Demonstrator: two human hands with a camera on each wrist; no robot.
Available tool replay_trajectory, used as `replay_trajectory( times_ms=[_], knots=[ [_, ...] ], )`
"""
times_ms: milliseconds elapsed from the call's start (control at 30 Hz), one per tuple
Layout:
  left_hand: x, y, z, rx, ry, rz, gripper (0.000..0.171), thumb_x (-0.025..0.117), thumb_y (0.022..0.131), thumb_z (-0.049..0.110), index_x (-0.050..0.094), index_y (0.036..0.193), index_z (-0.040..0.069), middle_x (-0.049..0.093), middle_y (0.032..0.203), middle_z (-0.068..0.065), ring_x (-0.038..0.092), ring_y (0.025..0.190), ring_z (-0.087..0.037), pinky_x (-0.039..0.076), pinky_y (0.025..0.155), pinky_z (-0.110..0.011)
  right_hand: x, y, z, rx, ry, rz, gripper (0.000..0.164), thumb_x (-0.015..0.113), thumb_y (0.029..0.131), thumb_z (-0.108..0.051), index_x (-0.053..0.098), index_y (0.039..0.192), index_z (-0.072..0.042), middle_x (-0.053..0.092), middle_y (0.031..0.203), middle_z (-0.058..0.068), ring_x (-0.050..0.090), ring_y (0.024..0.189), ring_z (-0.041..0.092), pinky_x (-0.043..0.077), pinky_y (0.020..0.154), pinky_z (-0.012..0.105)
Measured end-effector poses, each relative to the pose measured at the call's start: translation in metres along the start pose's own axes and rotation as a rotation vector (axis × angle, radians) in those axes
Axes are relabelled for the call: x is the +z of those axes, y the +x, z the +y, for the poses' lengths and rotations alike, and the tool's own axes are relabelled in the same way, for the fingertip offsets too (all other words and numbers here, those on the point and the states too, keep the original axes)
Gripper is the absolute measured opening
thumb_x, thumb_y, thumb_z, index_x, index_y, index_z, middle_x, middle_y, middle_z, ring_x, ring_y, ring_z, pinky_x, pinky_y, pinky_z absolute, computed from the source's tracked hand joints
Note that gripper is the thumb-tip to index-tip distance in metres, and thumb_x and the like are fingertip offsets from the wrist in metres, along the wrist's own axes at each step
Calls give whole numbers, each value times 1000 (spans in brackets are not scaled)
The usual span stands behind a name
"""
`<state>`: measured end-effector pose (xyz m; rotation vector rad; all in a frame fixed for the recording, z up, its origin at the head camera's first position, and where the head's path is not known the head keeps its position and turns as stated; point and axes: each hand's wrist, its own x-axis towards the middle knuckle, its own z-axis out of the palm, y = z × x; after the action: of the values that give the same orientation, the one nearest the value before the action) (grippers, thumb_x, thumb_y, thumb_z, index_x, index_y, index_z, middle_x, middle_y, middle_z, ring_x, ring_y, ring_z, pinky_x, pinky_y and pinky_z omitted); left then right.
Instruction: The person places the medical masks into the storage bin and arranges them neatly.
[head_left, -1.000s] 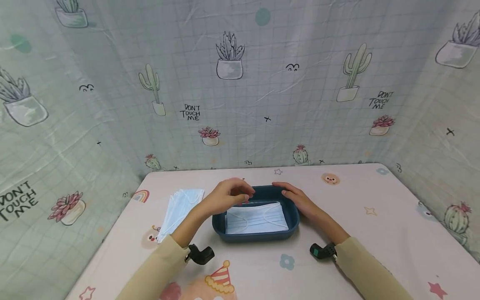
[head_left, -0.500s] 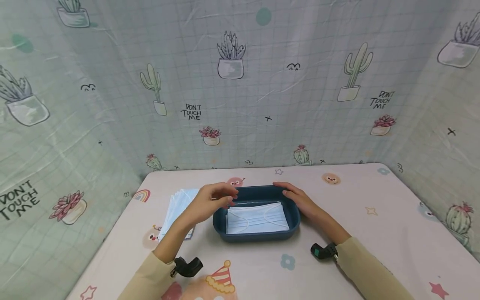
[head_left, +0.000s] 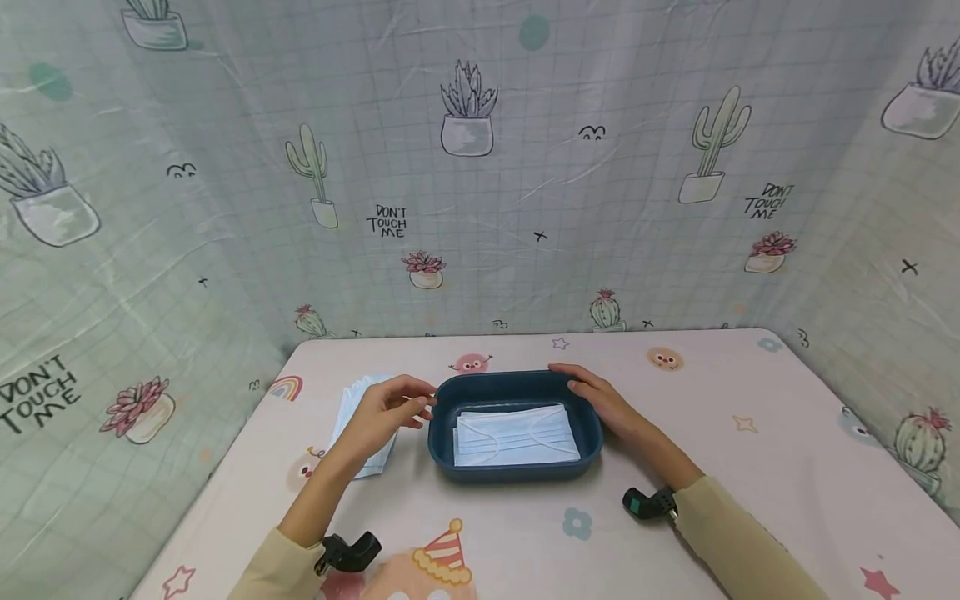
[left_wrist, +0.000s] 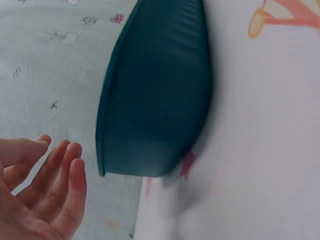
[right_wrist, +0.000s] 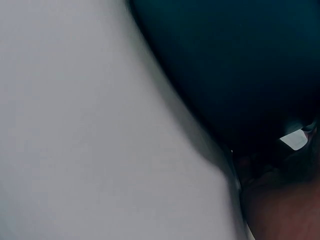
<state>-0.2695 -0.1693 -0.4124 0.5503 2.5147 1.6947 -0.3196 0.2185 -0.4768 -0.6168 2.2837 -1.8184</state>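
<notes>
The right hand (head_left: 606, 404) rests against the tub (head_left: 517, 475), probably steadying it (whether gripping, I can't tell); the left hand (head_left: 386, 412), fingers (left_wrist: 75, 192) loosely parted, holds nothing.

A pale grey-green sheet (head_left: 525, 192) is hanging in front of me and down both sides, showing potted cacti (head_left: 721, 133) and the words "DON'T TOUCH ME" (head_left: 387, 221); light is catching its creases. Before it, a pinkish-white surface (head_left: 787, 467) is spreading, wearing a rainbow (head_left: 287, 387), stars (head_left: 879, 582) and smiling faces (head_left: 665, 358).
</notes>
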Motion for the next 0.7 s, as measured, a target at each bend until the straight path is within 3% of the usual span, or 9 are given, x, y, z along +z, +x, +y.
replay_trajectory(
  times_ms=[200,400,700],
  knots=[
    [-2,-1,-11,-68,-8,22,26,59,105,16,67,126,3,72,120,-21,74,97,-26,62,81,-29,0,1,1,4,7,8,46,38,110,-15,45,155,-8,38,165,17,24,157,39,14,128,61],
    [-3,-1,-19,-131,-28,69,27,59,105,16,66,128,4,72,120,-17,74,96,-21,63,82,-29,1,1,2,13,7,8,46,37,110,-15,45,155,-8,38,165,17,22,159,38,12,128,62],
    [-8,0,-31,-184,-104,92,35,59,105,17,61,132,-5,71,120,-23,75,96,-21,63,83,-31,0,1,3,26,-6,14,45,38,111,-16,46,155,-10,38,165,16,22,159,39,12,128,63]
  ],
)
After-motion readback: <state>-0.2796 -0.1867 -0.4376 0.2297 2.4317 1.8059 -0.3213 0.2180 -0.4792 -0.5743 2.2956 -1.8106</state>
